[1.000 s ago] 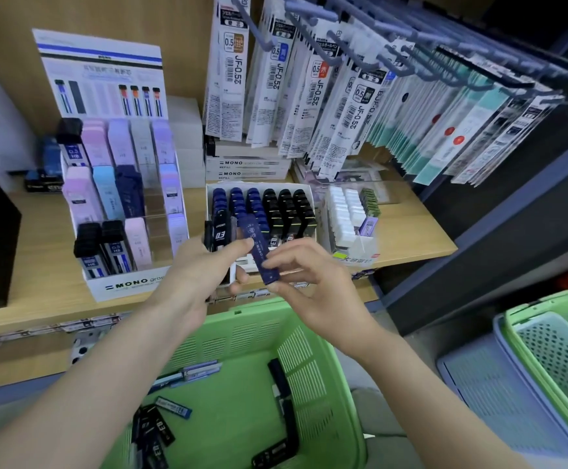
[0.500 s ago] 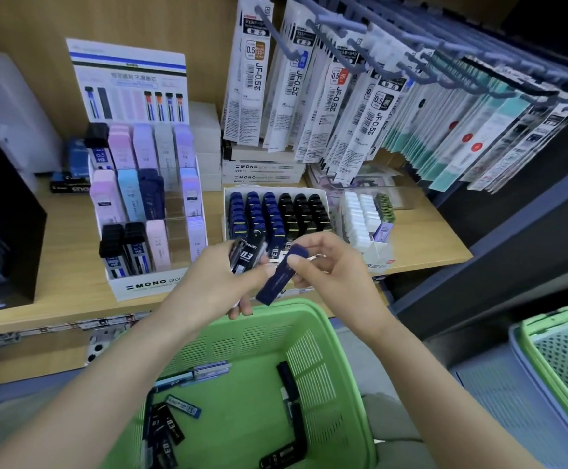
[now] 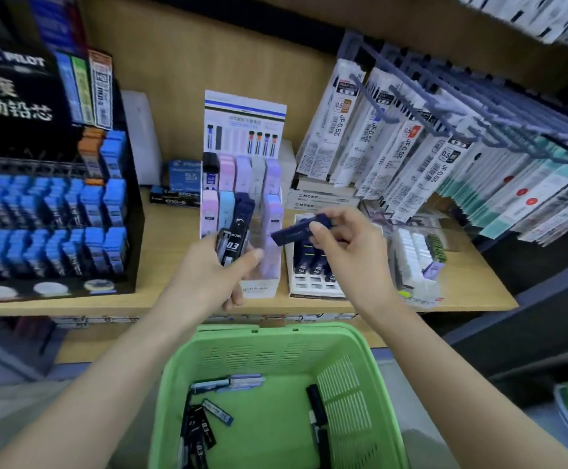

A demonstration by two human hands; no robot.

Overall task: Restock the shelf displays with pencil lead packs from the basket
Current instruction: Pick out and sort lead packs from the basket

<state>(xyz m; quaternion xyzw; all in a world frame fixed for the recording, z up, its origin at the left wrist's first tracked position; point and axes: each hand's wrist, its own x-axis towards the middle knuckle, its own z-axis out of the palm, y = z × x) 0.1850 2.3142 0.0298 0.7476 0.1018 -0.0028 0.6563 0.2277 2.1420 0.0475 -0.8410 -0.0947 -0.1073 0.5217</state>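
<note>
Left hand grips black lead packs; right hand pinches a blue pack (above a green basket).

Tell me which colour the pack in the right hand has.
The pack pinched by the right hand is dark blue; the head view shows it.

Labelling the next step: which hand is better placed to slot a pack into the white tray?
Right hand: it pinches a navy pack at the tray; the left hand grips black packs further left.
</note>
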